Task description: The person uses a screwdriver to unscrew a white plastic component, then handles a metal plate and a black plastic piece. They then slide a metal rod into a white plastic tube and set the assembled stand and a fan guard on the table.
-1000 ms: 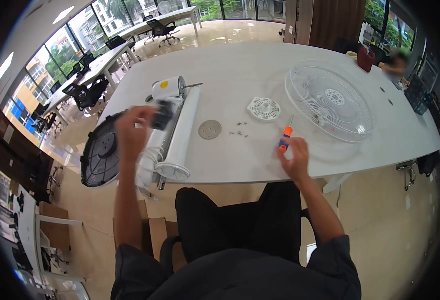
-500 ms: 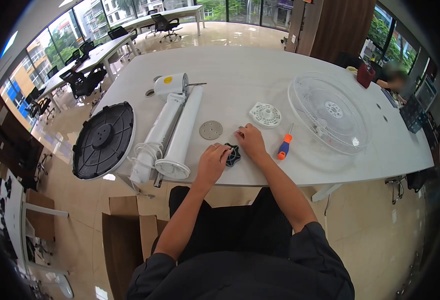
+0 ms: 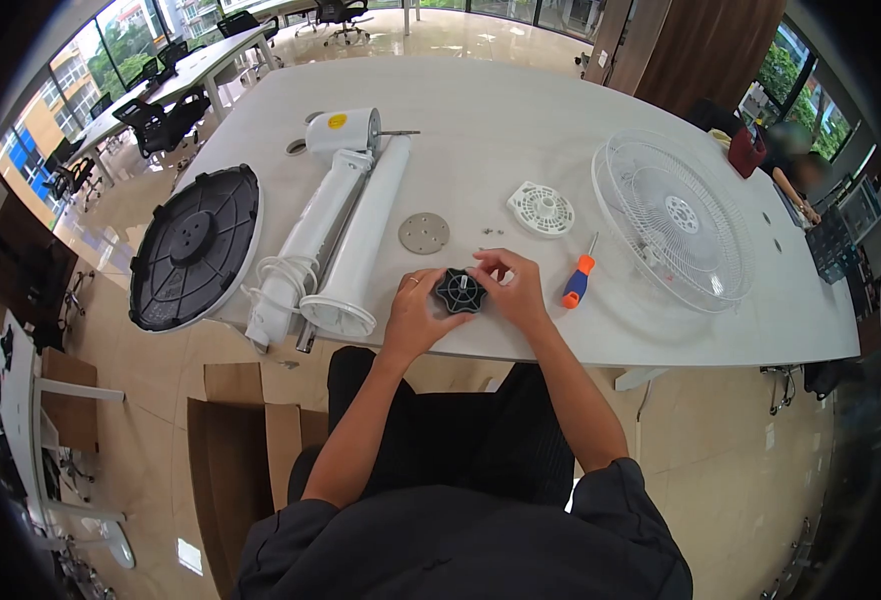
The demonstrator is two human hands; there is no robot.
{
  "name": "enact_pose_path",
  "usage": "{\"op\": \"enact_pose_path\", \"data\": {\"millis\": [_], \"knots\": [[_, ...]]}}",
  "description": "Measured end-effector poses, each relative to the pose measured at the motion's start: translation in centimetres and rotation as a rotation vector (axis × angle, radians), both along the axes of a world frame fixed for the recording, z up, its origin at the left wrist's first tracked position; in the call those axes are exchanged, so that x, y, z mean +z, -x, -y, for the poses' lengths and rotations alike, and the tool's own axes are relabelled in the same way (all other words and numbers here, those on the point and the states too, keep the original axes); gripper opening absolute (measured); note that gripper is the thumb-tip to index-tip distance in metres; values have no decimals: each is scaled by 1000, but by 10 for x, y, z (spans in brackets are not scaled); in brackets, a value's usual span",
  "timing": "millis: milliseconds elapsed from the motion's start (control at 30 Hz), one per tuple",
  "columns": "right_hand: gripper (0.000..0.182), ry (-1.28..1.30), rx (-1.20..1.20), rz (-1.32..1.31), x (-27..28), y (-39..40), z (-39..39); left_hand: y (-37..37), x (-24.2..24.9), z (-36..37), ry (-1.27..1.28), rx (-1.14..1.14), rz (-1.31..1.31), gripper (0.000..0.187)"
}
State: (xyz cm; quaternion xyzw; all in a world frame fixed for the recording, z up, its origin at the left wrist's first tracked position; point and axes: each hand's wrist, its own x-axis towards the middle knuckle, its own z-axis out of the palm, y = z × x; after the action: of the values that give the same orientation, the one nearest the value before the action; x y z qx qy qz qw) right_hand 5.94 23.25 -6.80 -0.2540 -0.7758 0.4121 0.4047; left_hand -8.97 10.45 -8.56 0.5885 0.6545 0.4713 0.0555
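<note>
White table (image 3: 491,110) inspected. Near its front edge, the left hand (image 3: 416,316) is closed around a black lobed knob (image 3: 461,292); the right hand (image 3: 517,290) has fingertips at the knob's right side, grip indeterminable. Just right lies an orange-and-blue screwdriver (image 3: 579,282). Farther back: metal disc (image 3: 425,233), white perforated cover (image 3: 542,209). Beyond the table, office chairs (image 3: 342,14).

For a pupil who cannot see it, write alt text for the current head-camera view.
A person's left hand holds a black knob near the front edge of a white table, the right hand at the knob's side. White tubes lie to the left; to the right are an orange-and-blue screwdriver and a round fan cage.
</note>
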Motion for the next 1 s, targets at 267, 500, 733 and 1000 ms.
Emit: {"op": "enact_pose_path", "data": {"millis": [267,500,733,1000], "knots": [[18,-150,-169,-24,-4,-8,-11,0,4,2,20,1,25,76],[25,-194,-361,254,-13,-13,-20,10,-2,-5,-98,-21,433,42],[23,-232,-331,314,-14,2,-23,27,40,-81,-10,20,173,22],[10,-344,-313,303,-25,9,-24,27,24,-123,336,-64,-84,13]]}}
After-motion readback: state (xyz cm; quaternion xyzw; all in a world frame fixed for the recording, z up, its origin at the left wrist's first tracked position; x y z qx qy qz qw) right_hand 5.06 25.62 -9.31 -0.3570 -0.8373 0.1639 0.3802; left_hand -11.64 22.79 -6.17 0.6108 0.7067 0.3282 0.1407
